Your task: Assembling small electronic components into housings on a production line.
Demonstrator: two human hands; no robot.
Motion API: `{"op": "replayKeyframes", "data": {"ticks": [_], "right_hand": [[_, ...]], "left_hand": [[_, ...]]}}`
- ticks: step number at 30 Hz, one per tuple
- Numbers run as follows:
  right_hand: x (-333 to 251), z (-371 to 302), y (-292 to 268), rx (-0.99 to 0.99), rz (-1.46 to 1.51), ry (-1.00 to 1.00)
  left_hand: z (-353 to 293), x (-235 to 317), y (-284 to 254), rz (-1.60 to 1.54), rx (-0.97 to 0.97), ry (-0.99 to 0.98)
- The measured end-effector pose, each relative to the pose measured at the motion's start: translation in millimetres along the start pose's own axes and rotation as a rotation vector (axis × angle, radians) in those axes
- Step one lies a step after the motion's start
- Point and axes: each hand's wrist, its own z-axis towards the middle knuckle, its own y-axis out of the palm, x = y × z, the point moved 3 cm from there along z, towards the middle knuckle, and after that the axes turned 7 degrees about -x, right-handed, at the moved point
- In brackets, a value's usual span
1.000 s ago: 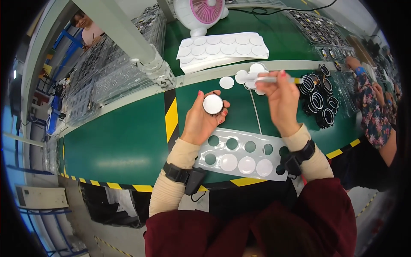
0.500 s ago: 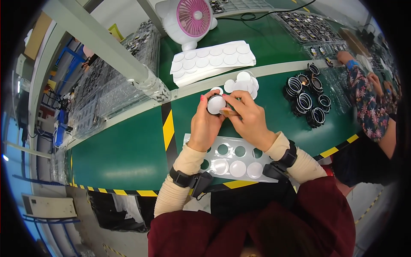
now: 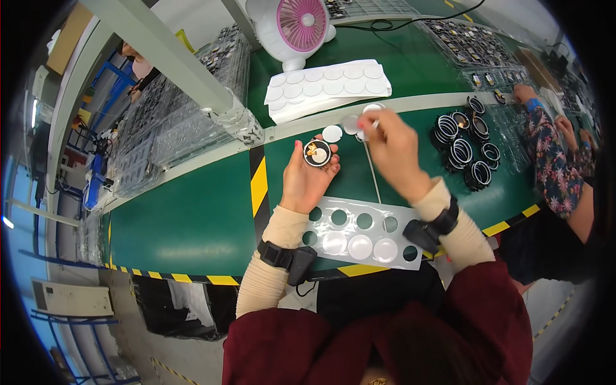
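Observation:
My left hand (image 3: pixel 303 181) is closed around a small round black housing (image 3: pixel 317 153), palm up. The housing has a white ring around its rim, and gold-coloured and pale parts show inside it. My right hand (image 3: pixel 396 149) is raised over a pile of white discs (image 3: pixel 351 124), thumb and fingertips pinched together. Blur hides what the fingertips hold, if anything. One white disc (image 3: pixel 332 133) lies just beyond the housing. Below my hands, a glossy backing sheet (image 3: pixel 335 256) has several round holes and a few white discs still on it.
Several black ring-shaped housings (image 3: pixel 461 154) stand to the right. Behind the rail lie sheets of white round stickers (image 3: pixel 327 90) and a pink-and-white fan (image 3: pixel 300 25). A metal post (image 3: pixel 160 58) rises at left. A co-worker's arm (image 3: pixel 550 160) reaches in at far right.
My right hand has left the housing and moved right to the disc pile. The white disc that covered the housing's face is off, so its inside shows. The left hand keeps hold.

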Motion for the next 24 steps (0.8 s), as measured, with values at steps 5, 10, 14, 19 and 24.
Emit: {"op": "replayKeyframes", "data": {"ticks": [5, 10, 14, 19, 24], "right_hand": [[62.7, 7.2, 5.1, -0.215, -0.505, 0.113], [23.6, 13.4, 7.9, -0.167, -0.447, 0.054], [-20.7, -13.1, 20.5, -0.236, -0.106, 0.012], [-22.5, -31.3, 37.2, -0.32, 0.04, 0.035], [-17.8, -36.2, 35.2, -0.245, 0.053, 0.039]], "left_hand": [[-6.4, 1.9, 0.2, -0.042, -0.098, -0.061], [-10.6, 3.7, -4.3, 0.028, -0.176, -0.071], [-12.2, -4.7, 13.3, 0.134, -0.053, -0.033], [-17.9, -8.5, 19.1, 0.265, -0.157, -0.062], [-17.7, -14.2, 21.0, 0.422, -0.185, -0.056]]}}
